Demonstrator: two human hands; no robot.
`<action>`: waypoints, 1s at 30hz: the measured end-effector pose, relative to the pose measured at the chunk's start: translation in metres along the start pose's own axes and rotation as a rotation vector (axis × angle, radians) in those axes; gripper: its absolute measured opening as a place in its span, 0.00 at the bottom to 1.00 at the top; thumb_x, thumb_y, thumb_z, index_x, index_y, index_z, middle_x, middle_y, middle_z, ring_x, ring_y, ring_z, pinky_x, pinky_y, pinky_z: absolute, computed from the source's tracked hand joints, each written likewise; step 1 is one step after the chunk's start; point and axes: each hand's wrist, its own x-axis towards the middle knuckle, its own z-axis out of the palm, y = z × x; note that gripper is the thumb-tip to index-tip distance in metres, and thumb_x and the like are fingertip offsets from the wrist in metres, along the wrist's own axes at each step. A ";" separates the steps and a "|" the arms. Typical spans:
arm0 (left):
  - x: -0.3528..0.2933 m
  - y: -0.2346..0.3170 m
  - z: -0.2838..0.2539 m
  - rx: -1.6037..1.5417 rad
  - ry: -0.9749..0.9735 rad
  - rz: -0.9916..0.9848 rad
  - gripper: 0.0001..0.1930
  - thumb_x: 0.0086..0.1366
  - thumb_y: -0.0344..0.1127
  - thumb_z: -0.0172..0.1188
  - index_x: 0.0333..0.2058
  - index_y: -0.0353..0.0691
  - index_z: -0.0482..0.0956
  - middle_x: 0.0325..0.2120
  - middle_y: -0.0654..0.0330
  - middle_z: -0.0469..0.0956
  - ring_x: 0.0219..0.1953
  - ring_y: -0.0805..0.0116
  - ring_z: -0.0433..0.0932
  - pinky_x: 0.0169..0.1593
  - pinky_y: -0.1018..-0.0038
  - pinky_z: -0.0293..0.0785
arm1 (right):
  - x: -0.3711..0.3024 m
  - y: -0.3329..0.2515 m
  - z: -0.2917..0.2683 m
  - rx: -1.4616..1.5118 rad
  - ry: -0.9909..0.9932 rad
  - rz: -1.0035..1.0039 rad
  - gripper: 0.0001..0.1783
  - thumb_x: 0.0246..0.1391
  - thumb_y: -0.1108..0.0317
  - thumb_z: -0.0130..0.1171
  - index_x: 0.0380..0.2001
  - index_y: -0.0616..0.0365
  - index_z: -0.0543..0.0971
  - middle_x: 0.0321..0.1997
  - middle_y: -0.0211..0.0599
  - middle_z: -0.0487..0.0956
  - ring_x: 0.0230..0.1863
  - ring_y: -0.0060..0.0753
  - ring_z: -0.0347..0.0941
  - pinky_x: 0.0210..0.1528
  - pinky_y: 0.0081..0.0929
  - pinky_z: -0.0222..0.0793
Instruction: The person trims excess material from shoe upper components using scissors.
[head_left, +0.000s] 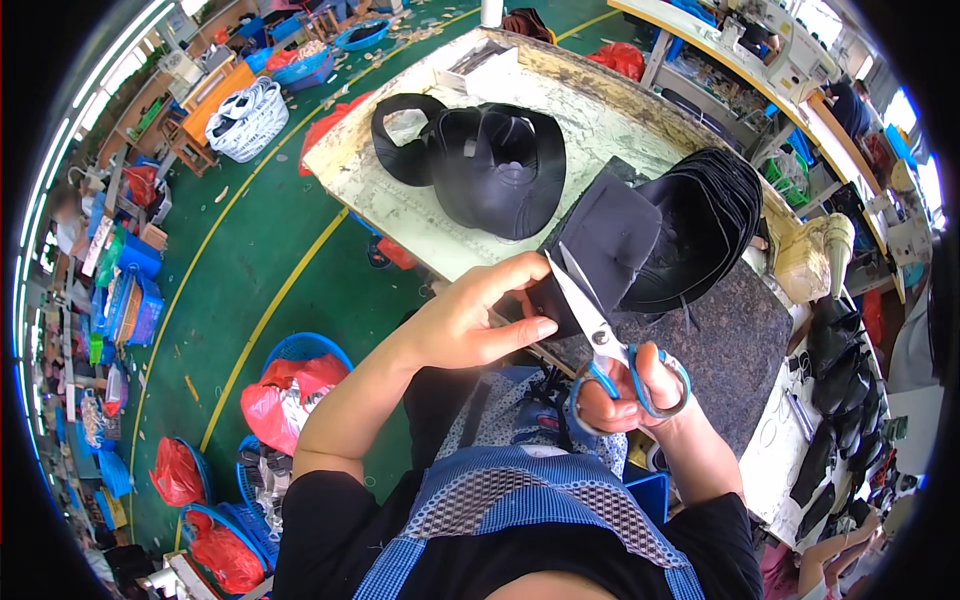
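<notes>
My right hand (635, 397) has its fingers through the blue handles of a pair of scissors (601, 334). The blades stand slightly apart and point away from me, their tips close to my left fingers. My left hand (485, 315) pinches a black sheet-like piece (557, 308) between thumb and fingers, beside the blades. Just beyond lies a black shaped piece (612, 232), against a curved stack of black pieces (708, 235). Whether it joins the pinched piece I cannot tell. Farther off, more curved black pieces (490, 175) sit on the worn table (590, 130).
A dark stone slab (725, 335) lies under the work at the table's near side. To its right are a yellowish container (803, 258) and several black pieces (835, 400). Baskets with red bags (290, 395) stand on the green floor at left. Sewing machines (800, 62) line the far right bench.
</notes>
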 end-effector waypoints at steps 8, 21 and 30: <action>-0.007 -0.011 0.009 -0.642 0.145 -0.167 0.22 0.71 0.39 0.43 0.57 0.29 0.59 0.50 0.48 0.72 0.53 0.56 0.73 0.58 0.59 0.68 | -0.008 -0.001 -0.002 -0.207 0.128 0.032 0.36 0.54 0.34 0.49 0.22 0.63 0.73 0.12 0.19 0.59 0.12 0.09 0.54 0.11 0.10 0.46; 0.000 -0.034 0.026 -0.507 0.250 -0.093 0.11 0.68 0.29 0.49 0.48 0.35 0.71 0.45 0.58 0.75 0.48 0.69 0.75 0.52 0.67 0.75 | -0.017 0.012 0.000 -0.020 0.035 0.069 0.46 0.50 0.23 0.35 0.23 0.64 0.72 0.13 0.21 0.60 0.14 0.15 0.57 0.16 0.14 0.52; -0.003 -0.031 0.038 -0.596 0.195 -0.046 0.12 0.67 0.25 0.50 0.48 0.33 0.71 0.43 0.60 0.75 0.48 0.73 0.72 0.54 0.72 0.67 | -0.015 0.007 0.004 0.050 0.009 0.083 0.49 0.49 0.21 0.32 0.28 0.65 0.74 0.16 0.23 0.60 0.18 0.18 0.60 0.19 0.15 0.56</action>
